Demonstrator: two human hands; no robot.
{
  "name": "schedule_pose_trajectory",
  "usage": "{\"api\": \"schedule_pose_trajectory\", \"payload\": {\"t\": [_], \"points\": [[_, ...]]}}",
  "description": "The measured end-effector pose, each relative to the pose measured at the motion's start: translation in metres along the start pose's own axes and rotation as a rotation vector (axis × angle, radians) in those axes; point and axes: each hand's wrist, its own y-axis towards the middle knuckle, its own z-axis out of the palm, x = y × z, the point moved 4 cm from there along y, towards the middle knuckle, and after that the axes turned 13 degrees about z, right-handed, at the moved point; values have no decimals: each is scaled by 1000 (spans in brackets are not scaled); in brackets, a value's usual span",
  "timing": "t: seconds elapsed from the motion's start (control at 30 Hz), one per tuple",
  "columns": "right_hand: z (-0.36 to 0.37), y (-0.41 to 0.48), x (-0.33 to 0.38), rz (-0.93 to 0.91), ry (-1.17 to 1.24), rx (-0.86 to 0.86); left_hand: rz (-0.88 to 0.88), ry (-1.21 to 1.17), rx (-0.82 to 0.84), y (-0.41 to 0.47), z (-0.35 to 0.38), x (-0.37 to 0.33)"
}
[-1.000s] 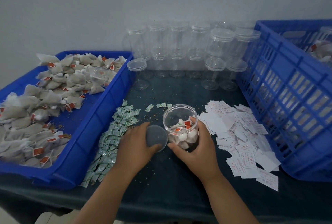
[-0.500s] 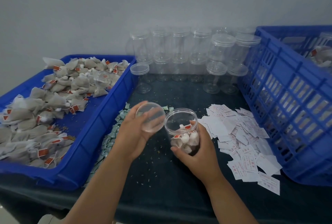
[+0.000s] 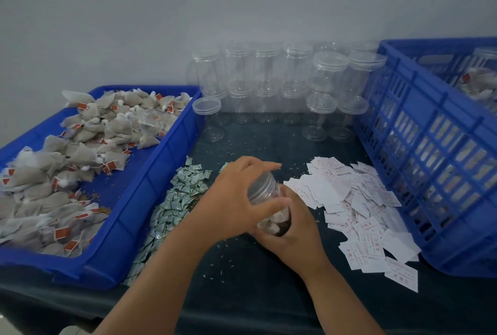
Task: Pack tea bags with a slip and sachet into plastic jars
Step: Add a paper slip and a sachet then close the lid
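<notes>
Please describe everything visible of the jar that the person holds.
The jar is small, round, clear plastic; pale tea bags and something dark show through its wall. A clear lid with a ribbed edge sits on its mouth. The left hand grips the lid from above; the right hand wraps its lower body. It leans slightly over the dark table; whether its base rests there is hidden.

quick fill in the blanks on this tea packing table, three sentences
1. The right hand grips the jar while the left hand closes over its ___.
2. The loose tea bags lie in a tray coloured ___.
3. The pile of white paper slips lies to the ___ of the jar.

Missing words: lid; blue; right
</notes>
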Motion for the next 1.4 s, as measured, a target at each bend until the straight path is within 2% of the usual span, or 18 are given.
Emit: {"api": "schedule_pose_trajectory", "payload": {"t": [0.13,0.27,0.33,0.47,0.63,0.73,0.8,0.83,0.9,0.97,1.03,1.1,1.17,1.23,1.3,1.4], "points": [[0,0,4,-51,1,-19,-8,135,31,4,4,-12],[1,2,3,-61,-14,7,-123,292,20,7,12,-20],[0,3,3,-78,-6,-2,-122,328,26,9,15,-23],[-4,4,3,-85,30,-49,-31,200,58,14,11,-29],[-4,0,4,2,120,130,224,101,156,12,0,-30],[-4,-1,6,-19,174,216,310,-112,153,10,-4,-27],[-2,-3,7,-21,200,221,284,-279,144,10,-7,-25],[-2,-4,8,-28,202,208,266,-274,146,11,-8,-25],[0,-3,8,-40,208,180,211,-64,163,11,-11,-23],[0,-1,7,-46,199,131,33,92,251,7,-12,-18],[1,1,8,-56,139,81,-134,89,349,2,-6,-14],[3,-1,5,-62,79,75,-177,62,295,3,4,-22],[3,-3,3,-36,46,104,-140,115,145,7,8,-34],[0,-3,0,-30,80,146,-7,170,50,10,8,-42],[-2,-3,-2,-8,156,185,121,35,53,10,3,-41],[0,-4,2,-7,170,182,204,-224,129,10,-9,-35]]}}
